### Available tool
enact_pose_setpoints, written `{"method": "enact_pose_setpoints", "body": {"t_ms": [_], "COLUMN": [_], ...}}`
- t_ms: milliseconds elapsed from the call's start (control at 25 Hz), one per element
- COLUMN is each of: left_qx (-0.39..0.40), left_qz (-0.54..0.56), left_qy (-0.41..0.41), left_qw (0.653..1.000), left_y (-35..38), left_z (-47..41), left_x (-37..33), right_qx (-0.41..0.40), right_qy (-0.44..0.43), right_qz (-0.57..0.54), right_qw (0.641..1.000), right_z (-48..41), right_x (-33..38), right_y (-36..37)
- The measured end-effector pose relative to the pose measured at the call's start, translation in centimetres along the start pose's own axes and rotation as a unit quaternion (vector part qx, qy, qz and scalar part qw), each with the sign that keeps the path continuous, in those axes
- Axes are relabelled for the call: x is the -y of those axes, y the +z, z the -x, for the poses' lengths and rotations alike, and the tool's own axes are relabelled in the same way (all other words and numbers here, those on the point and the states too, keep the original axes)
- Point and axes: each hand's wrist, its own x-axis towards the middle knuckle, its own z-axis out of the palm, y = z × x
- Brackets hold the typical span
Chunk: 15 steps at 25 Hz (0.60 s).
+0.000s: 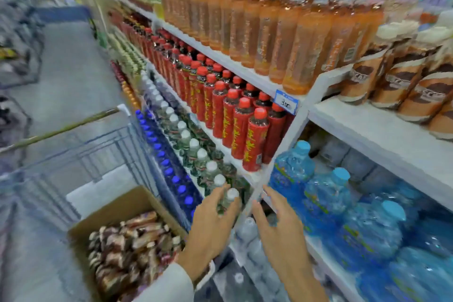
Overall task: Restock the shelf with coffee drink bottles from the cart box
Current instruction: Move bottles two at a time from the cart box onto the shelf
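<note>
Left hand (213, 223) lies on a white-capped bottle (231, 195) at the lower shelf edge, grip unclear thru blur; right hand (282, 228) is spread, empty, just beside the shelf upright (293, 135). Coffee drink bottles (127, 247) fill the cardboard box (110, 211) in the cart (98, 149), tight to the shelving; aisle floor (73, 68) opens to the left.

I wear the only camera, 1 wide-angle view on my head, looking forward and down, tilted. The shelf (382, 127) stands close on the right, the cart box (117, 206) low left, my left hand (213, 225) and right hand (282, 230) nearest.
</note>
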Motion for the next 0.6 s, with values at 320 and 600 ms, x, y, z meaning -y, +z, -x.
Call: {"method": "enact_pose_setpoints", "body": {"t_ms": [320, 600], "left_qx": [-0.074, -0.081], "left_qz": [0.013, 0.022], "left_qy": [-0.204, -0.376], "left_qw": [0.976, 0.923], "left_y": [-8.4, -10.9], "left_z": [4.2, 7.4], "left_x": [13.2, 24.3], "right_qx": [0.204, 0.298], "right_qy": [0.085, 0.169], "right_qz": [0.049, 0.105], "right_qw": [0.974, 0.934], "right_z": [-1.1, -0.3], "right_x": [-3.1, -6.2], "right_y": [15.1, 23.9]}}
